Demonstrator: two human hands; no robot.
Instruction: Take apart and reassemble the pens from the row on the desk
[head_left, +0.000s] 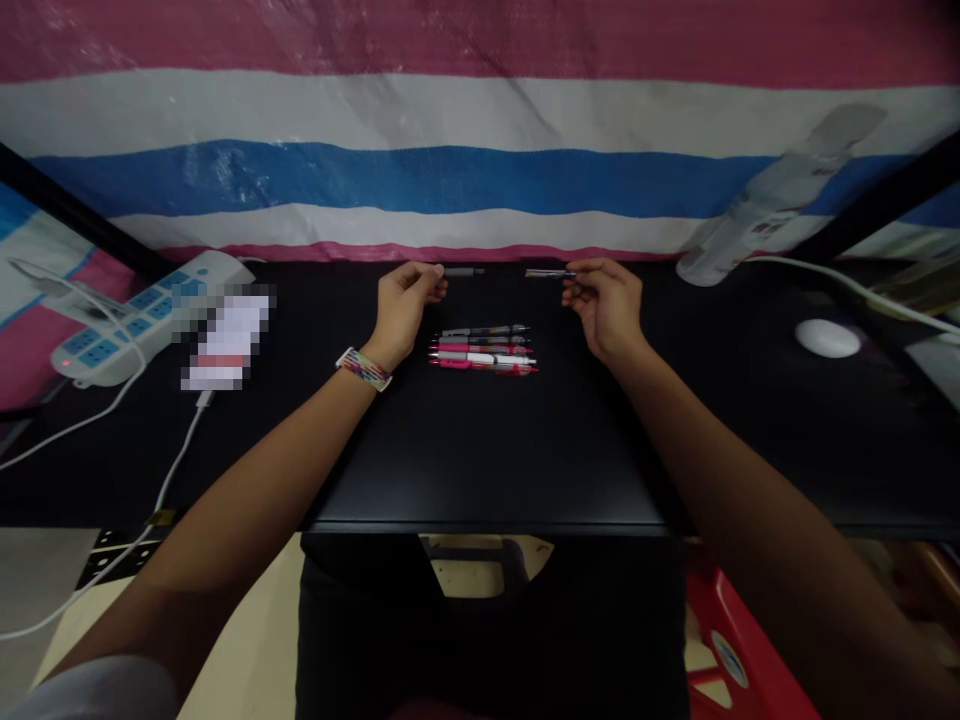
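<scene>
At the back of the black desk, my left hand pinches a slim grey-and-black pen part by its left end. Level with it, my right hand pinches a clear, shiny pen barrel piece that points left. A gap seems to separate the two pieces, though it is dark there. Below them, between my hands, several pens lie side by side, black ones behind and red or pink and white ones in front. A woven, multicoloured band circles my left wrist.
To the left are a white power strip, a blurred-out phone and a white charging cable. On the right stand a clear bottle and a white mouse. Striped sheeting hangs behind the desk. A red stool is below right.
</scene>
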